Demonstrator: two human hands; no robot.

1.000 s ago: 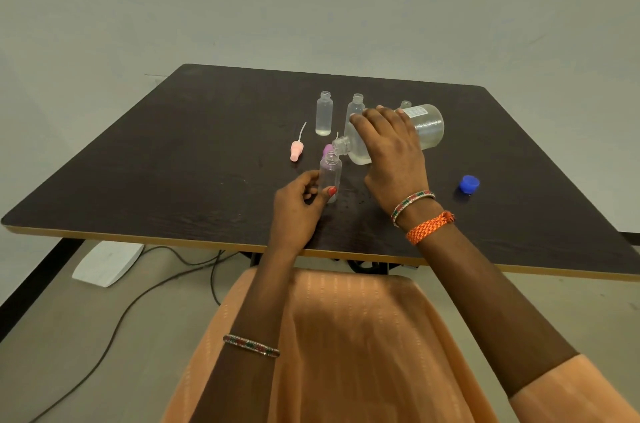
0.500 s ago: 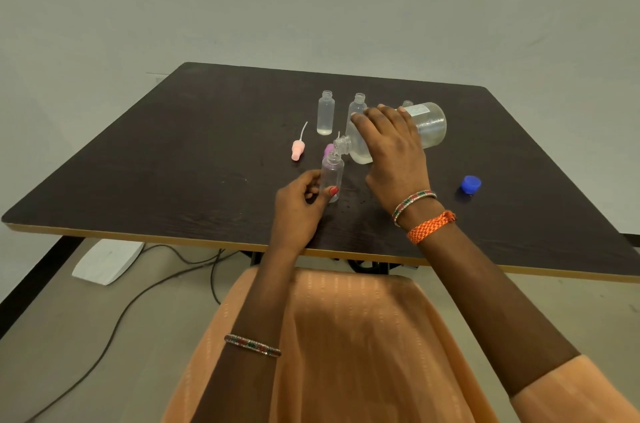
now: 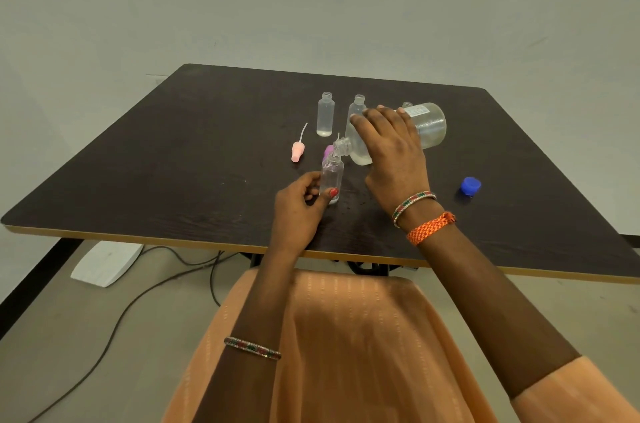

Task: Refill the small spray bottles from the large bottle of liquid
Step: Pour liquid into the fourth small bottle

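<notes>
The large bottle lies tipped almost on its side above the middle of the dark table, long axis running left to right, neck pointing left and down, its mouth touching the open top of a small bottle. The right hand wraps over its body. The left hand pinches the small bottle, which stands upright on the table, near the front edge. Two more uncapped small bottles stand behind, a third barely visible. A pink spray top lies to the left, a blue cap well to the right. Wide bare tabletop stretches on both sides.
</notes>
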